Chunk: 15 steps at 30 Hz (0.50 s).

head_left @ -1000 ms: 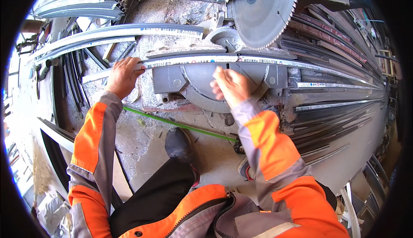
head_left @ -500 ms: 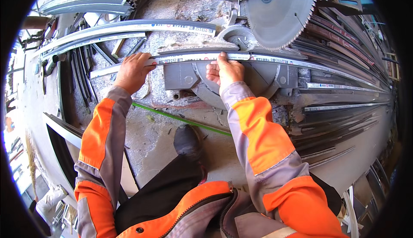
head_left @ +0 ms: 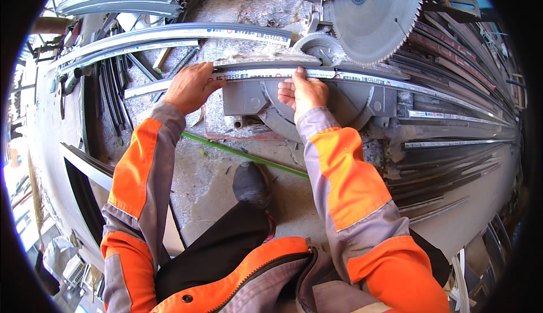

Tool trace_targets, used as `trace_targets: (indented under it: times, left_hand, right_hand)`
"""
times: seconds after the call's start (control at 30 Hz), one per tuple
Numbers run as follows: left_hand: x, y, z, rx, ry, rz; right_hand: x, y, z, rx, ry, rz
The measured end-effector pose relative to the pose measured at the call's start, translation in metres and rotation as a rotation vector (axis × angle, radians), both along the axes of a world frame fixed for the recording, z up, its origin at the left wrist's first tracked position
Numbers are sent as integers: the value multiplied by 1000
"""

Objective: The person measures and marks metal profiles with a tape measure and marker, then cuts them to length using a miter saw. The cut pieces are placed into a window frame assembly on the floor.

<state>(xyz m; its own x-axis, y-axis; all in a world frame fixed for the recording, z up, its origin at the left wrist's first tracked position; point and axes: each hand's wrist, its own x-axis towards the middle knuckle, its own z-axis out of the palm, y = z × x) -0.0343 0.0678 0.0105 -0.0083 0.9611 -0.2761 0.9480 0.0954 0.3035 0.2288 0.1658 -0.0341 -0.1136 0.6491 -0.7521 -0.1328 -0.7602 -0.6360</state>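
Head view, watched remotely. I have the long strip (head_left: 254,74), white-faced with printed marks, lying crosswise along the near side of the dusty fence (head_left: 257,62), over the grey saw base (head_left: 244,97). Its left end runs out past the base; its right end meets the 2nd strip (head_left: 384,80) at a thin seam, and that 2nd length carries on to the right.

Left hand (head_left: 189,87): closed around the long strip near the base's left edge, fingers over the far side, thumb along the near side. I read this as a firm pinch. Right hand (head_left: 305,92): thumb pressed on the strip just left of the seam, fingers curled in toward the palm at the near edge. I cannot tell whether those fingers clamp the underside.

The toothed round blade (head_left: 376,27) stands beyond the strip, near the seam but apart from both hands. On the floor, 1 green strip (head_left: 243,153) lies slantwise between the forearms, above the dark shoe (head_left: 251,183). More profiles (head_left: 441,171) lie bundled at right.
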Motion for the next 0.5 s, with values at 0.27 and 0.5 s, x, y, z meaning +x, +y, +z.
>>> trace_targets:
  times: [0.27, 0.5]
  left_hand:
    - [3, -3, -12, 132, 4, -17]
    - [5, -5, -12, 140, 21, -8]
  right_hand:
    - [-1, -2, 3, 11, 5, 11]
    - [-3, -5, 4, 18, 15, -19]
